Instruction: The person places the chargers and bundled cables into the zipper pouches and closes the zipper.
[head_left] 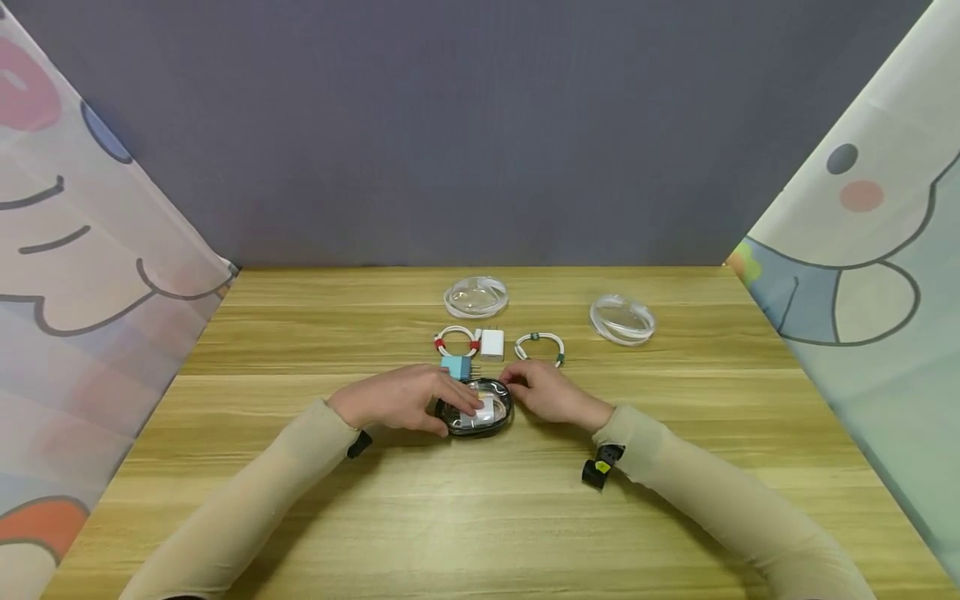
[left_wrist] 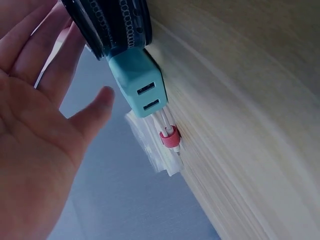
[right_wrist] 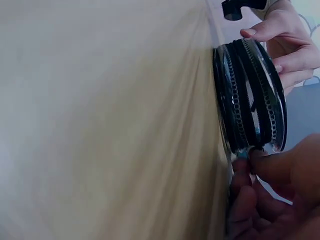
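A small clear zip case with black edging (head_left: 491,423) lies on the table, a white charger (head_left: 487,409) visible through its top. My left hand (head_left: 405,396) rests on the case, its fingers extended over the lid and the thumb at the near side. At the case's right end, my right hand (head_left: 547,392) pinches the zipper pull (right_wrist: 257,149) between thumb and finger; the fingers mostly hide the pull. Two zipper tracks run round the case's side in the right wrist view. Just behind the case sits a light-blue plug charger (head_left: 454,367), its two USB ports showing in the left wrist view.
Behind the case are a white plug charger (head_left: 492,344), a white cable with red ties (head_left: 440,342) and another with green ties (head_left: 535,337). Farther back lie two clear rounded cases with whitish rims, one central (head_left: 476,313) and one right (head_left: 622,337). A grey panel (head_left: 480,150) closes the back.
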